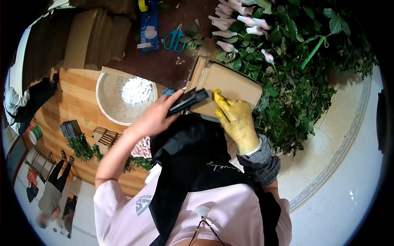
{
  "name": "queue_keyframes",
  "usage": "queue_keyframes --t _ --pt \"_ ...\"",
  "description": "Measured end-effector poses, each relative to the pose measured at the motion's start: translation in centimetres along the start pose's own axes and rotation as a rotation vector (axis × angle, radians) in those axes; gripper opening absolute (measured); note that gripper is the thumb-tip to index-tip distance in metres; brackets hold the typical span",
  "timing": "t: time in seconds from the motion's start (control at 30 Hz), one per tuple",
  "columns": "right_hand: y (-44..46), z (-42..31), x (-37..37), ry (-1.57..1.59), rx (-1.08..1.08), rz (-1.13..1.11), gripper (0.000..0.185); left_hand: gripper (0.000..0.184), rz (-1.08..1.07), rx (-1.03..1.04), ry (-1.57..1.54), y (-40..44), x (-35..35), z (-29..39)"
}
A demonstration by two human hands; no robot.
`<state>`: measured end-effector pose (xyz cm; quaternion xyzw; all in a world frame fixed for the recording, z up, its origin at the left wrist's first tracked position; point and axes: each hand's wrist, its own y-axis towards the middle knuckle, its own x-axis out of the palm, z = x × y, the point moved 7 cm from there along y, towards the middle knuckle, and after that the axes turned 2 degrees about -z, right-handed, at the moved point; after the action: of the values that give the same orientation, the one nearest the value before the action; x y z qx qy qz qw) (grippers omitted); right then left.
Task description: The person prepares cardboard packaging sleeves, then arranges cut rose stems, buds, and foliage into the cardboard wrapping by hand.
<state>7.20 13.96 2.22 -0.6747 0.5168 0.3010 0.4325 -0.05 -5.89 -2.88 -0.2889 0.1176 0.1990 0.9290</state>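
My left hand (158,115), bare, is closed around a black stapler (188,102) whose front end reaches over the near left part of a brown cardboard sheet or box (234,80). My right hand (236,119) wears a yellow glove. Its fingers are apart and rest on the cardboard, just right of the stapler's tip. Whether any flower stems lie under the cardboard cannot be seen. Beyond it lie pale pink rose buds in netting sleeves (223,35), with dense green leaves (283,94) to the right.
Teal scissors (175,39) and a blue tool (148,28) lie on the dark red table (164,67). A round tub (108,100) with white pieces stands at left, below cardboard stacks (88,39). More cut flowers (141,148) are on the floor. Another person (51,192) is at far left.
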Motion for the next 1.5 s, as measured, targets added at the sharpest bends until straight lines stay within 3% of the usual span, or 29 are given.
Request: queue_keyframes --t 0.07,0.1,0.23,0.3,0.33,0.4,0.43,0.53,0.67,0.73,0.83,0.9,1.0,1.03,1.07,1.13,1.17,1.2,1.3,1.4,1.5 --pt "-0.1 0.0 0.1 -0.004 -0.003 0.005 0.045 0.045 0.059 -0.099 0.153 1.2 0.2 -1.4" --pt "0.1 0.1 0.0 -0.006 -0.003 0.021 0.044 0.043 0.14 -0.088 0.341 1.5 -0.1 -1.4" --pt "-0.1 -0.3 -0.2 -0.048 -0.054 0.068 0.048 0.05 0.018 -0.282 0.314 1.3 2.0 -3.6" --pt "0.0 -0.6 -0.3 -0.04 -0.014 0.044 0.05 0.061 0.222 0.114 -0.265 0.2 3.5 -3.9" --pt "0.0 -0.7 -0.3 -0.041 -0.021 0.04 0.05 0.072 0.144 0.071 -0.463 -0.7 4.5 -4.4" --pt "0.1 -0.6 -0.2 -0.069 -0.008 0.023 0.052 0.077 0.43 0.011 -0.272 -3.6 6.1 -7.6" --pt "0.1 -0.7 -0.3 -0.05 -0.05 0.059 0.052 0.082 0.428 -0.152 -0.032 -5.2 5.0 -7.3" --pt "0.1 -0.8 -0.3 -0.048 -0.034 0.044 0.051 0.071 0.482 0.021 0.739 -6.3 3.4 -4.7" --pt "-0.3 -0.4 -0.2 -0.04 -0.07 0.087 0.051 0.061 0.441 0.334 1.006 -3.8 2.3 -2.4" --pt "-0.4 -0.6 -0.2 -0.004 -0.075 0.095 0.052 0.041 0.278 0.212 0.944 -2.3 1.8 -4.5" --pt "-0.2 -0.9 -0.5 0.012 -0.03 0.069 0.053 0.031 0.168 0.163 0.988 -1.2 1.1 -5.2" --pt "-0.2 -0.4 -0.2 -0.012 -0.035 0.054 0.052 0.041 0.308 0.447 0.834 -1.3 -0.8 -3.1" --pt "0.0 -0.8 -0.7 0.005 -0.044 0.095 0.052 0.055 0.356 0.549 0.607 -1.0 -4.0 -3.4" --pt "0.1 -1.0 -0.8 -0.017 -0.026 0.066 0.053 0.072 0.181 0.198 0.13 0.5 -3.4 -6.6" --pt "0.2 -1.1 -0.8 -0.039 -0.006 0.036 0.053 0.051 0.169 0.089 -0.223 1.5 -2.7 -7.8" --pt "0.3 -1.2 -1.0 -0.026 0.006 0.036 0.052 0.036 -0.117 -0.299 -0.892 4.4 -1.1 -8.0" --pt "0.3 -1.2 -1.0 -0.036 0.002 0.051 0.051 0.031 -0.218 -0.438 -1.049 4.9 -1.2 -6.4" --pt "0.1 -1.0 -1.0 -0.048 -0.001 0.066 0.05 0.031 -0.36 -0.446 -1.148 6.2 -0.9 -5.6" --pt "0.3 -0.8 -0.8 -0.081 0.036 0.037 0.041 0.034 -0.578 -0.408 -1.176 10.4 -1.2 -3.8" --pt "0.1 -0.6 -0.9 -0.067 0.036 0.074 0.04 0.032 -0.554 -0.534 -1.004 12.1 -2.5 -4.3" --pt "-0.1 -0.6 -1.1 -0.031 0.029 0.103 0.041 0.032 -0.461 -0.536 -0.937 10.5 0.7 -5.0"
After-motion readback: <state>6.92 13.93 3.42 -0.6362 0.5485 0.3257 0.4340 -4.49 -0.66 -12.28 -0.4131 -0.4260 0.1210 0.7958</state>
